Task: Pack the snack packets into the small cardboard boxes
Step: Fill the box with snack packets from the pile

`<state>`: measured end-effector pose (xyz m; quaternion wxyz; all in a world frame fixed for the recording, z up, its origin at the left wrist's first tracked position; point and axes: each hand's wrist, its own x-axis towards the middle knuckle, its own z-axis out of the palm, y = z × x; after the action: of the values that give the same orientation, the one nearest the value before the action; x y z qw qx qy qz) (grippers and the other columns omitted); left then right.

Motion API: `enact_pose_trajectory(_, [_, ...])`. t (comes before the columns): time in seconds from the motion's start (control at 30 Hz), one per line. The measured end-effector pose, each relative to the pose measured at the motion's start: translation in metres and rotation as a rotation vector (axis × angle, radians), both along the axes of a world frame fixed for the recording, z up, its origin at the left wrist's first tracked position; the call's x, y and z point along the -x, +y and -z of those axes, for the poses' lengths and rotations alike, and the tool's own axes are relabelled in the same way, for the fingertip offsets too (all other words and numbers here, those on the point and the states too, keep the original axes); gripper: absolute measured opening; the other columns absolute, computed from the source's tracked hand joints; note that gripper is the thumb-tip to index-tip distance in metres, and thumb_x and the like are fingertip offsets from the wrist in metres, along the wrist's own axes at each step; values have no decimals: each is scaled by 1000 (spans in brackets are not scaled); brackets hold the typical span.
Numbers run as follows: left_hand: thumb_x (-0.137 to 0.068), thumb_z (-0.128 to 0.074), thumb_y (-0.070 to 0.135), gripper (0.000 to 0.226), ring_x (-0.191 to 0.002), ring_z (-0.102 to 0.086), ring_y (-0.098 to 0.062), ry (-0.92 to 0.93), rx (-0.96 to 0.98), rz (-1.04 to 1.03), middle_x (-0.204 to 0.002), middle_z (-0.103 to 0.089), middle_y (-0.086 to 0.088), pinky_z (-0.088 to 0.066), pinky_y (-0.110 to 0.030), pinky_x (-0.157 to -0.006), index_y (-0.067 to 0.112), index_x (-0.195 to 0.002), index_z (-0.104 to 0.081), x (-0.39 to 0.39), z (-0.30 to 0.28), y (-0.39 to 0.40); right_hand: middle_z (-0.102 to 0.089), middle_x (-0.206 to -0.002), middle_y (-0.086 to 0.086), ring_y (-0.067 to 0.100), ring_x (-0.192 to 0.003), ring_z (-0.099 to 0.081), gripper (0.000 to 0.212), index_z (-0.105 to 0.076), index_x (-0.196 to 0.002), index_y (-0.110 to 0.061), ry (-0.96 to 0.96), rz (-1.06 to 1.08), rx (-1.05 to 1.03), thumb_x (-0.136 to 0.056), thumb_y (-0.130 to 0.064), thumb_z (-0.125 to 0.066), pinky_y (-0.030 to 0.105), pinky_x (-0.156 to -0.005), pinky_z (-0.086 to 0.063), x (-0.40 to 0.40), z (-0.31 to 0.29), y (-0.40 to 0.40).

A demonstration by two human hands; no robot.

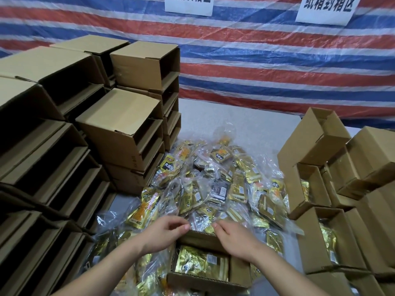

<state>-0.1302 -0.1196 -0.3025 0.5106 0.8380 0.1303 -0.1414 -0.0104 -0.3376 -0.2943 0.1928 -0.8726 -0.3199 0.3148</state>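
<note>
Head view: your left hand (165, 232) and right hand (236, 238) rest on the open box's (205, 278) far flap, fingers loosely curled; packets (213, 184) crowd the worktop (245, 118) between box stacks (64, 135).

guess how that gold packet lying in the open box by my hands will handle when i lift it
The gold packet is probably light and floppy: it lies flat and thin in the box. Its glossy crinkled film may be slippery.

Striped tarp wall (277, 60); two white signs (189, 5); grey tabletop (245, 124).
</note>
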Motion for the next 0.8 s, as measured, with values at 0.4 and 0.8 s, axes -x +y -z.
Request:
enact_pose_trajectory(0.4, [-91,-56,60,85,-135,-42,-40,433,-157,-563,-150,-41,-19,-39,-52,-109,3,-148,-29,-81,47,50,-51,-74,-8,3,-68,-47,36,-45,-76,-29,-25,33,-69,-104,-48,-34,21,-62,-36,9,15,-1])
enact_pose_trajectory(0.8, [-93,-64,37,67,-125,-52,-33,469,-260,-470,-138,-53,-15,-47,-43,-98,13,-148,-35,-91,72,48,-59,-81,-9,8,-70,-55,31,-53,-80,-32,18,121,-164,-101,-52,-40,28,-67,-47,16,13,15])
